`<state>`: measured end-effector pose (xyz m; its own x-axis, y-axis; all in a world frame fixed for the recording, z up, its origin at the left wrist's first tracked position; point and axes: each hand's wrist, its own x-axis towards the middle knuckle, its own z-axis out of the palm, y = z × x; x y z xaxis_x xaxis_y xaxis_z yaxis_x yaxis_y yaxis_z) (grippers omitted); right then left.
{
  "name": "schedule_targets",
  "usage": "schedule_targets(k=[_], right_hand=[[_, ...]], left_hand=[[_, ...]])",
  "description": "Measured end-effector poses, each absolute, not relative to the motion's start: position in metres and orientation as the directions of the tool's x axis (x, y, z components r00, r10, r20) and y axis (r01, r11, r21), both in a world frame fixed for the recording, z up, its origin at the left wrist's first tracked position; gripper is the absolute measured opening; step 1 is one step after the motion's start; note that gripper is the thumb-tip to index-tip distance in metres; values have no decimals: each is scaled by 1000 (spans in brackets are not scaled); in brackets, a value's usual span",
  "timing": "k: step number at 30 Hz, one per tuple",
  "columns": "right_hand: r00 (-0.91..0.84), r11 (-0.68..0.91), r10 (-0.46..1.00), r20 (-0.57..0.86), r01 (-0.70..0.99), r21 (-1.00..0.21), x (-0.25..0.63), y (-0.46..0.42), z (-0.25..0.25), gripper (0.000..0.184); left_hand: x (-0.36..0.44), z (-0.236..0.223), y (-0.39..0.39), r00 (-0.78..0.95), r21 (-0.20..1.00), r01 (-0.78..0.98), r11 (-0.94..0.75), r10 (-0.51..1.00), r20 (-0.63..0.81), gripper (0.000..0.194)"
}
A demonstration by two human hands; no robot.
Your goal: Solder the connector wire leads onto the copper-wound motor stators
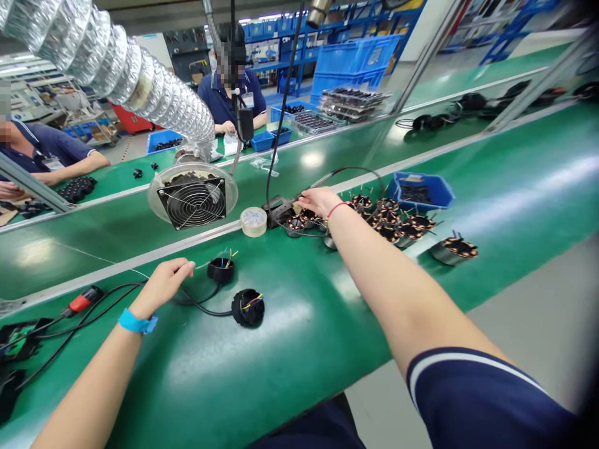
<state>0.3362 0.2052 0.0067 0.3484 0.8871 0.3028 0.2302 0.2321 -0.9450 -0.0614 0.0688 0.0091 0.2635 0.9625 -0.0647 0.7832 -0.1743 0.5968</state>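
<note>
My left hand (pixel 166 280) is closed in a pinch on a thin pale wire, left of a black round cap (pixel 221 270) with coloured wire ends standing up. A second black cap (pixel 248 308) on a black cable lies nearer me, its coloured wires showing. Stretched out to the back, my right hand (pixel 321 201) has its fingers closed beside a dark metal stand (pixel 279 212). What those fingers hold is hidden; a dark cable loops close to them. Under and right of that hand are several motor stators (pixel 388 215) with copper windings.
A round, pale tub (pixel 253 222) sits beside the stand. Overhead hangs a foil duct (pixel 154 87) ending in a fan (pixel 194 202). A blue bin (pixel 421 190) holds dark parts. Cables with a red-and-black connector (pixel 82 301) lie left. Two co-workers sit across the bench.
</note>
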Motion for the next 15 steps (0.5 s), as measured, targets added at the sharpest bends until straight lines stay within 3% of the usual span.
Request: schedule_targets(k=[4, 6, 8, 10, 12, 15], right_hand=[[498, 84, 858, 123, 101, -991, 355, 185, 18, 16], [576, 133, 802, 158, 85, -987, 361, 164, 26, 12], [602, 274, 743, 292, 124, -954, 362, 137, 33, 24], [494, 364, 758, 426, 222, -904, 358, 110, 38, 33], [330, 349, 819, 470, 363, -864, 352, 87, 41, 41], [133, 310, 843, 522, 673, -672, 342, 56, 48, 34]], left_hand=[[-73, -3, 84, 260, 720, 690, -76, 954, -149, 46], [-73, -10, 91, 254, 749, 663, -20, 946, -199, 44], [-67, -17, 98, 229, 773, 634, 17, 951, -209, 43], [-56, -22, 101, 219, 795, 605, 37, 953, -211, 46], [-44, -25, 101, 254, 800, 599, 40, 938, -237, 54], [-31, -24, 92, 406, 823, 568, -28, 878, -251, 52]])
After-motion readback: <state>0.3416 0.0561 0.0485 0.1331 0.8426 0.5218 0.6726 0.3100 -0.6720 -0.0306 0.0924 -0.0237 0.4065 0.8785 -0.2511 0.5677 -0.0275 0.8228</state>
